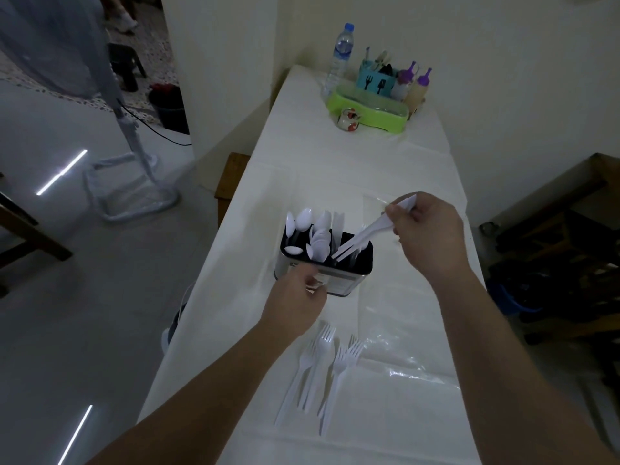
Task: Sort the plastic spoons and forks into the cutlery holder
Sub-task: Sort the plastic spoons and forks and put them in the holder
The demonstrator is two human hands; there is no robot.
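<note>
White plastic spoons (307, 226) stood bowl-up in left compartment of cutlery holder (349, 280), so approx. half done by my reading. Right hand (426, 229) pinched a fork (364, 233), tines angled down into holder's right compartment. Left hand (297, 298) touched holder's near wall w/ fingers curled; firm grip or not, cannot tell. Approx. six loose forks (322, 367) lay just nearer than holder, still to sort. Bench (302, 169) had white cloth; clear plastic bag (399, 360) right of forks. Room dim, pale tiled floor left of holder.

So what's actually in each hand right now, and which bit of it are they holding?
The right hand pinches white plastic forks by their handle ends, tines down in the cutlery holder. The left hand steadies the holder's front wall.
</note>
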